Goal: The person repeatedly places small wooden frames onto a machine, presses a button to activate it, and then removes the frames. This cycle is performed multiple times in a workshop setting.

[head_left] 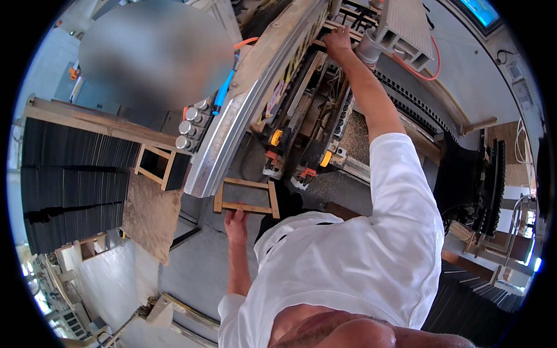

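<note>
My left hand (236, 225) grips the near rail of a small rectangular wooden frame (246, 206). The frame has light wooden bars and an open middle, and it is held low in front of my body. My right arm stretches far forward over the machine (301, 110). At its far end, beside a grey cylinder (368, 47), my right hand (338, 43) has its fingers curled down among dark bars and wooden strips. What those fingers hold, if anything, is too small to make out.
A metal beam (232, 116) slants along the machine's left side. Red and yellow clamps (307, 174) sit at its near end. At left, dark stacked strips (75, 180) stand beside another wooden frame (155, 164) on a board (149, 214). A blurred patch hides the upper left.
</note>
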The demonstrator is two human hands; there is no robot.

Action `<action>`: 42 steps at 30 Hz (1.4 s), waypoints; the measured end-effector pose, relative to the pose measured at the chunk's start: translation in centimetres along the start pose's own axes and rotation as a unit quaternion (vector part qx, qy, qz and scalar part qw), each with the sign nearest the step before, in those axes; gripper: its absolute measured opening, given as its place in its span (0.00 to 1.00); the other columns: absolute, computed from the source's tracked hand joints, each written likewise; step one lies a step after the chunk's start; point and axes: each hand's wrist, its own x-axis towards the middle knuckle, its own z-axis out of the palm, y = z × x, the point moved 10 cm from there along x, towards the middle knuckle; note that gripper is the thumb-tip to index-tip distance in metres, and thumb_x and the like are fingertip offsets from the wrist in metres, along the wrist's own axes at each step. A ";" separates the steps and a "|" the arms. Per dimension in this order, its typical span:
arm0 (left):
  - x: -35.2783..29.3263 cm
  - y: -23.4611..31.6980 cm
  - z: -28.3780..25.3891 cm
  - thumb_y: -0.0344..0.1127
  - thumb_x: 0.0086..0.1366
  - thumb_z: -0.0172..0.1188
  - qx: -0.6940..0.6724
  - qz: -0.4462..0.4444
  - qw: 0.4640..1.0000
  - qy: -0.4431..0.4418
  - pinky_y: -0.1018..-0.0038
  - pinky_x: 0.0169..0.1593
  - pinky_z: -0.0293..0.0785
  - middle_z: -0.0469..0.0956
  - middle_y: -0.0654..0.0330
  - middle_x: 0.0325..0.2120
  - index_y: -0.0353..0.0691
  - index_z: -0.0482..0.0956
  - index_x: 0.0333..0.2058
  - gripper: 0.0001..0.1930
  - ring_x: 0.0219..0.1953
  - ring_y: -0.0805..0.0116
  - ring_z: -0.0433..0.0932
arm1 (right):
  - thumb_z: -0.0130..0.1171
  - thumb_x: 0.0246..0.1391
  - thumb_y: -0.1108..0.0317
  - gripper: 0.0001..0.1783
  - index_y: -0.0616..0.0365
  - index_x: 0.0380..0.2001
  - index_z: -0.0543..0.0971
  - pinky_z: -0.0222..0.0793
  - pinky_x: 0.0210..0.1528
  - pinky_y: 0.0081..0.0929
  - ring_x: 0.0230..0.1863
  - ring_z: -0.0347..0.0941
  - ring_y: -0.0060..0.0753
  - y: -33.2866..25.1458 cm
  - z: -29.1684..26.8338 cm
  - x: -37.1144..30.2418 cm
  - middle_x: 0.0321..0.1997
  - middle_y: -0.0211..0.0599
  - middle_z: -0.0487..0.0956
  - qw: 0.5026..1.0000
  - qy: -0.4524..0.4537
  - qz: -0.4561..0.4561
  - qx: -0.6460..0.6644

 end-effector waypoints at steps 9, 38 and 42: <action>-1.4 2.1 -3.8 0.32 0.65 0.60 0.015 0.010 0.999 0.033 0.70 0.50 0.74 0.77 0.62 0.47 0.40 0.71 0.54 0.19 0.49 0.69 0.76 | 0.60 0.52 0.64 0.18 0.46 0.48 0.81 0.50 0.66 0.59 0.61 0.64 0.52 -0.1 -0.2 -0.2 0.54 0.45 0.75 0.999 -0.051 0.012 0.003; 27.9 32.3 -28.7 0.32 0.64 0.62 0.085 0.095 0.973 0.191 0.66 0.46 0.81 0.79 0.50 0.41 0.29 0.73 0.51 0.19 0.43 0.59 0.80 | 0.68 0.45 0.68 0.14 0.63 0.34 0.79 0.75 0.37 0.29 0.35 0.80 0.34 -29.7 -1.4 -54.3 0.33 0.44 0.82 0.778 -0.353 0.061 0.516; 27.2 34.2 -28.0 0.43 0.58 0.68 0.347 0.155 0.881 0.280 0.63 0.42 0.80 0.81 0.50 0.33 0.31 0.79 0.44 0.22 0.37 0.57 0.81 | 0.64 0.47 0.67 0.11 0.63 0.32 0.80 0.74 0.35 0.30 0.31 0.80 0.35 -28.4 0.7 -58.1 0.28 0.44 0.82 0.788 -0.322 0.104 0.514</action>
